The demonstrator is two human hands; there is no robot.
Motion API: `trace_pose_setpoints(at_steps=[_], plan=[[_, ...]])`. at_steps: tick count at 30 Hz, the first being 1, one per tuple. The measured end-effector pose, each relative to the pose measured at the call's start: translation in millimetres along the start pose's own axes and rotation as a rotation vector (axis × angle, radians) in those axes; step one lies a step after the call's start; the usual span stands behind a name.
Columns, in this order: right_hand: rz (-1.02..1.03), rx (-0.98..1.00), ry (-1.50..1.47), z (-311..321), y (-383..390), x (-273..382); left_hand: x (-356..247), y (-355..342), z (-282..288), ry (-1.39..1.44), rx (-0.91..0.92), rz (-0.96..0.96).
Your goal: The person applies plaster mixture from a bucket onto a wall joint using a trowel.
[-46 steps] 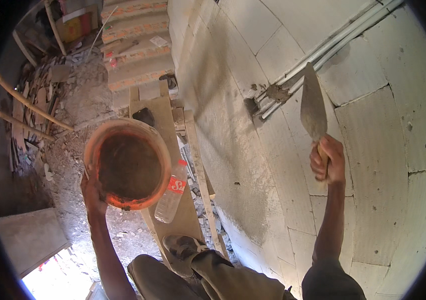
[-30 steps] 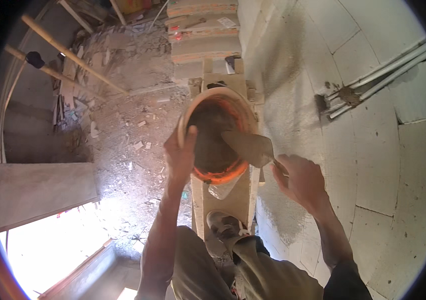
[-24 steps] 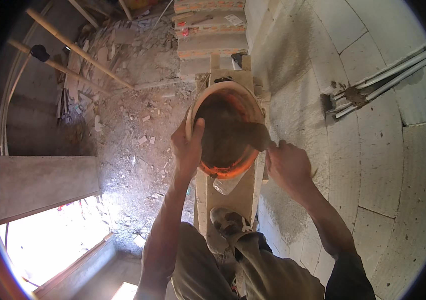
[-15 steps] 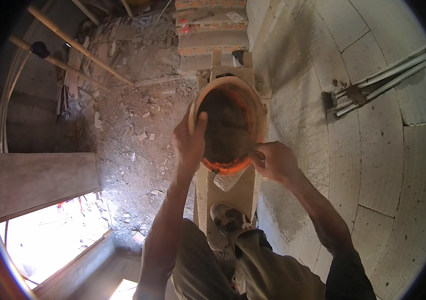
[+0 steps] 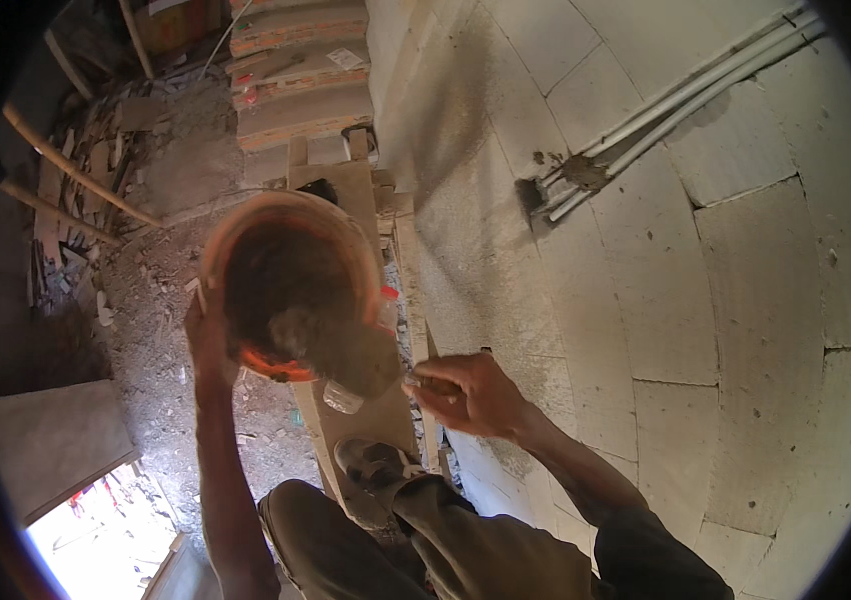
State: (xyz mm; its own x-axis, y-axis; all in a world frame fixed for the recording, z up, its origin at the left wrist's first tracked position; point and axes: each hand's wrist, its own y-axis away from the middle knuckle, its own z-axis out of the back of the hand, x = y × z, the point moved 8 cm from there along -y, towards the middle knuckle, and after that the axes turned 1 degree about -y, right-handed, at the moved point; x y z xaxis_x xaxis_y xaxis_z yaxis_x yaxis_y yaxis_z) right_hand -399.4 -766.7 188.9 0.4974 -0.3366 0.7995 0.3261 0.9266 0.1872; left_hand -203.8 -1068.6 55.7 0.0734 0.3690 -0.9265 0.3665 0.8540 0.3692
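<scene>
My left hand (image 5: pixel 210 338) is closed on the left rim of an orange bucket (image 5: pixel 364 255), which tilts so that its mouth faces me. Grey mortar (image 5: pixel 281 265) lies inside. In my right hand (image 5: pixel 476 395) is the handle of a trowel (image 5: pixel 371 362), held low at the bucket's right side. Mortar covers the trowel's blade, which reaches over the bucket's lower right rim. Where the mortar on the blade ends and the metal begins is blurred. Below the bucket, a clear plastic bottle (image 5: pixel 343 399) lies on a narrow plank (image 5: pixel 371 425).
One shoe (image 5: pixel 371 465) of mine rests on the plank. A block wall (image 5: pixel 586 300) with white pipes (image 5: pixel 676 95) in a groove rises close on the right. Brick steps (image 5: pixel 301 75) lie ahead. Rubble (image 5: pixel 151 330) and wooden poles (image 5: pixel 81 165) are to the left.
The bucket has shifted left in view as my view turned right. My right hand has drawn away from the rim, and the mortar-laden trowel now shows rising out of the bucket.
</scene>
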Motion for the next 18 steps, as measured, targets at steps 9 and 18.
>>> trace_pose_setpoints(at_steps=[9,18], plan=[[-0.640,0.244,-0.702,56,65,-117,3,-13,8,0.164,0.045,0.060],[-0.501,-0.661,-0.394,250,116,-122,4,-18,9,0.075,0.021,0.097]])
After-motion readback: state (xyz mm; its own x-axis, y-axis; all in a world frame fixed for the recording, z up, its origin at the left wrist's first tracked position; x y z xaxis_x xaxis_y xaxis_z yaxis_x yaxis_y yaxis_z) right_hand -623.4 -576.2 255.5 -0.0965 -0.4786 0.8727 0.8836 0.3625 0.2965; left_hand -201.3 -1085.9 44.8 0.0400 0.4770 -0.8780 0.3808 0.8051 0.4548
